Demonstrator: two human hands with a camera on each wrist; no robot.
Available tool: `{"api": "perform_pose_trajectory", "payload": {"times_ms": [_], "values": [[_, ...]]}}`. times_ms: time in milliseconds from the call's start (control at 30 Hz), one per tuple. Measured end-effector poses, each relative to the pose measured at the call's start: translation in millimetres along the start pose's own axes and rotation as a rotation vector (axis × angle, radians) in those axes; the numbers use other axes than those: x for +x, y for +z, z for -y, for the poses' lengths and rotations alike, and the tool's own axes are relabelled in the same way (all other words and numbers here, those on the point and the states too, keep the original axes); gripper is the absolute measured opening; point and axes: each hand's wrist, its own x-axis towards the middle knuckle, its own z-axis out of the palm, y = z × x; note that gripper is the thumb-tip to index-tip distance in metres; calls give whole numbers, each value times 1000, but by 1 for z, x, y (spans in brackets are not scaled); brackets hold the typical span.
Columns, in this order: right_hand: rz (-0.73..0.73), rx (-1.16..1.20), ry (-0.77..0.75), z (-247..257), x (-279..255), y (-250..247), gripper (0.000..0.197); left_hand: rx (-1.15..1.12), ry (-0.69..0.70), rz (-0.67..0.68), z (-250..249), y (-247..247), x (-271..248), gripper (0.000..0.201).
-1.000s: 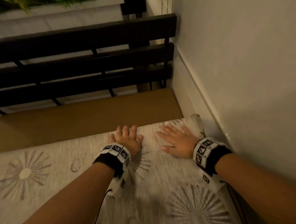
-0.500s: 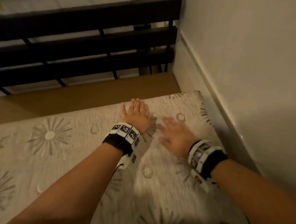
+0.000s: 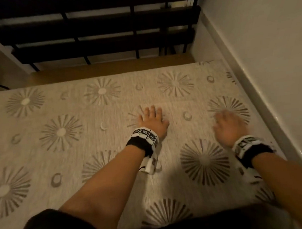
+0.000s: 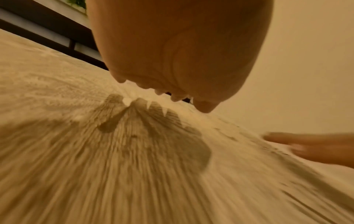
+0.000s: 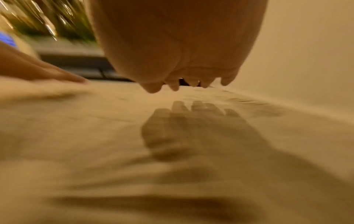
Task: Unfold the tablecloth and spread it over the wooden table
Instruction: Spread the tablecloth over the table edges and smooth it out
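Head view detail is lost around the right hand [image 3: 230, 127], which is smeared by blur; its fingers appear extended, and nothing is held. Contact with the tablecloth [image 3: 95, 143] cannot be judged there. The left hand [image 3: 153, 120] is laid flat, fingers straight, on the cloth. The wooden table [image 3: 109, 68] is covered except for a far strip. Dark slats [image 3: 98, 29] are seen beyond it, and a pale wall [image 3: 265, 47] borders the right. Both wrist views are heavily streaked.
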Motion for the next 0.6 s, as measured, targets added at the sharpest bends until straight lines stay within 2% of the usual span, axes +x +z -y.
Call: {"api": "perform_pose_trajectory", "payload": {"times_ms": [33, 67, 167, 267, 367, 433, 533, 567, 600], "values": [[22, 38, -155, 44, -17, 3, 65, 10, 17, -3, -5, 4, -14, 64], [74, 94, -227, 86, -34, 7, 63, 29, 27, -12, -8, 11, -29, 63], [213, 194, -316, 160, -70, 28, 57, 98, -20, -34, -3, 39, -76, 60], [267, 111, -384, 171, -91, 45, 60, 103, -70, 19, 32, 66, -123, 63], [228, 59, -408, 159, -94, 47, 59, 115, -101, -6, 103, 88, -183, 66], [197, 54, -416, 158, -95, 41, 59, 65, -259, -104, 167, 95, -223, 74], [168, -37, -382, 178, -91, 26, 57, -27, -628, -172, 242, 88, -256, 73], [159, -82, -378, 191, -89, 21, 56, -44, -656, -164, 247, 83, -257, 73], [149, -101, -406, 207, -89, 16, 55, -50, -612, -192, 241, 80, -250, 75]]}}
